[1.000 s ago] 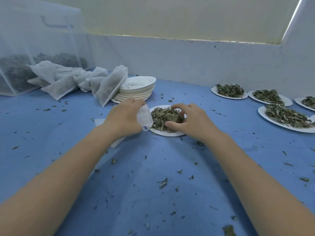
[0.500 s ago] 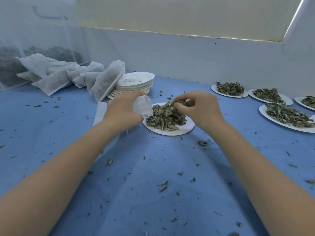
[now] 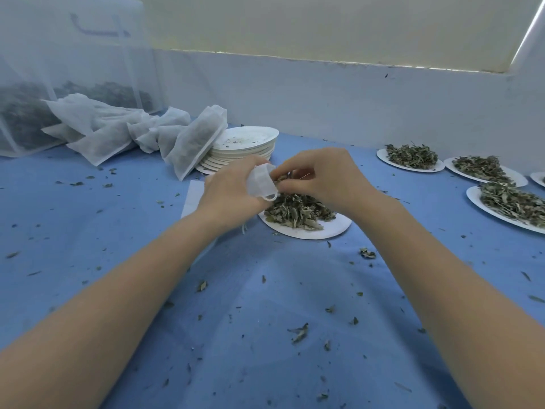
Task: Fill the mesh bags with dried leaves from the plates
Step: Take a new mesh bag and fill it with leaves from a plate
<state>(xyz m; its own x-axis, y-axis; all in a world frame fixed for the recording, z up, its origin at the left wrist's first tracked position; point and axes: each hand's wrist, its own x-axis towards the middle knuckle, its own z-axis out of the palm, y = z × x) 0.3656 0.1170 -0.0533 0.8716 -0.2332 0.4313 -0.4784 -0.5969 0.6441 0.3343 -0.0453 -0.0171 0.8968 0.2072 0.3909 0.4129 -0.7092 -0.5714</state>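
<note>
Left hand [image 3: 233, 190] gripped a small white mesh bag [image 3: 262, 184], fingers curled round it, mouth of bag turned toward 3 o'clock. Right hand [image 3: 327, 178] pinched a tuft of dried leaves [image 3: 281, 180] right at the bag mouth, fingertips curled together. Both hands met just above the near plate [image 3: 330, 230], at its 11 o'clock edge. Heap of leaves [image 3: 298, 212] sat on that plate, bare white rim showing at 4 o'clock.

Blue desk [image 3: 265, 290] littered with leaf crumbs. Flat white empty bag [image 3: 191, 197] lay on desk at 9 o'clock of the left hand, partly hidden by the wrist. Stack of empty plates [image 3: 244, 143] stood at 12 o'clock of the left hand, specks on top plate. Filled bag [image 3: 196, 144] leaned tilted against the stack's 9 o'clock side; more bags piled [image 3: 100, 128] farther toward 9 o'clock. Large translucent netted container [image 3: 59, 69] with dark leaves stood at far 10 o'clock.

Plates with leaves at 2 to 3 o'clock of the hands: one far [image 3: 410, 156], one beside it [image 3: 483, 169], one larger and nearer [image 3: 510, 203], another cut off at frame edge. Pale wall [image 3: 324, 98] behind desk.
</note>
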